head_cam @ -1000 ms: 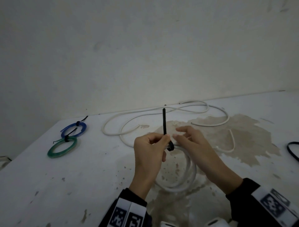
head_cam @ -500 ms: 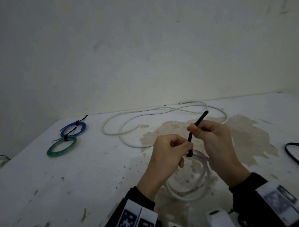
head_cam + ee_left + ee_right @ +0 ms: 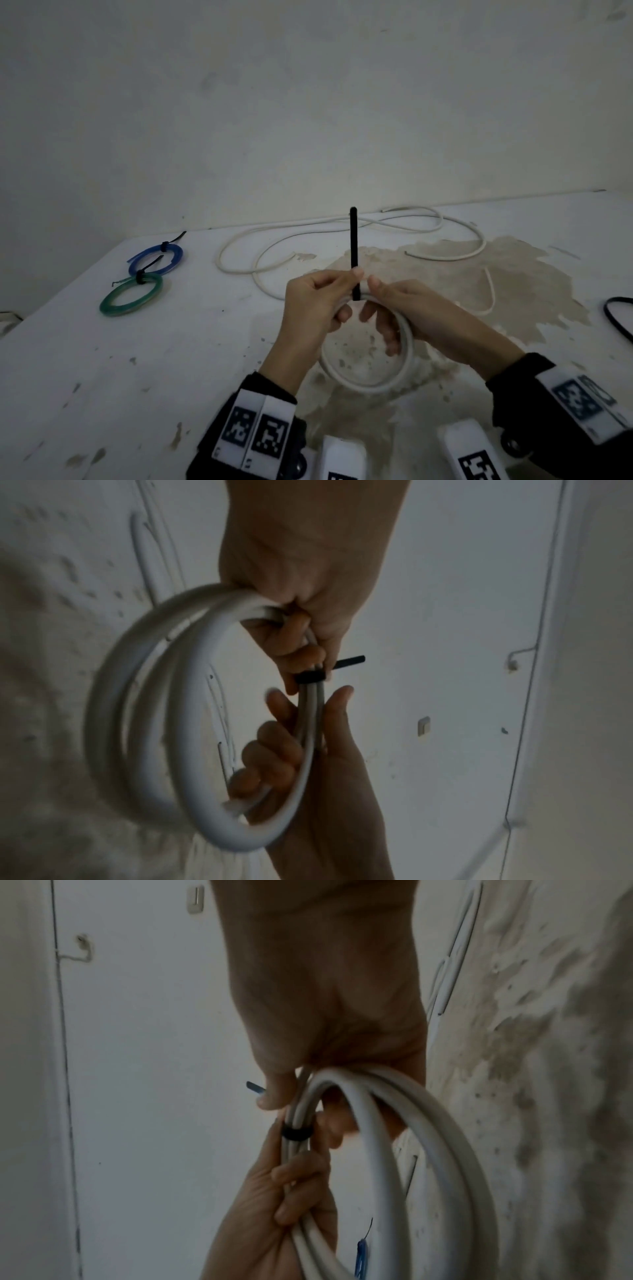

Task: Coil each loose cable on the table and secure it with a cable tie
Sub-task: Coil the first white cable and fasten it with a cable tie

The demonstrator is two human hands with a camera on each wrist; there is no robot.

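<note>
Stained white table [image 3: 102, 370] under a bare wall, and the person stands at its near edge with a white coil [image 3: 406, 342] lifted just above the stain. Both hands meet at the coil's top: the left hand [image 3: 315, 308] curls round the bundled turns and pinches the tie [image 3: 354, 246], whose tail stands straight up toward 12 o'clock; the right hand [image 3: 407, 311] grips the turns just beside it, at 3 o'clock of the tie. From the wrist views the band already rings the strands snugly. I'd judge what remains is a last pull along that upright tail, and the left hand, touching it, is the nearer one. Loose white cable [image 3: 342, 233] sprawls beyond at 12 o'clock, not yet coiled. At 10 o'clock lie the blue coil [image 3: 156, 260] and green coil [image 3: 132, 298], both tied. A black cable [image 3: 616, 318] shows at 3 o'clock.
</note>
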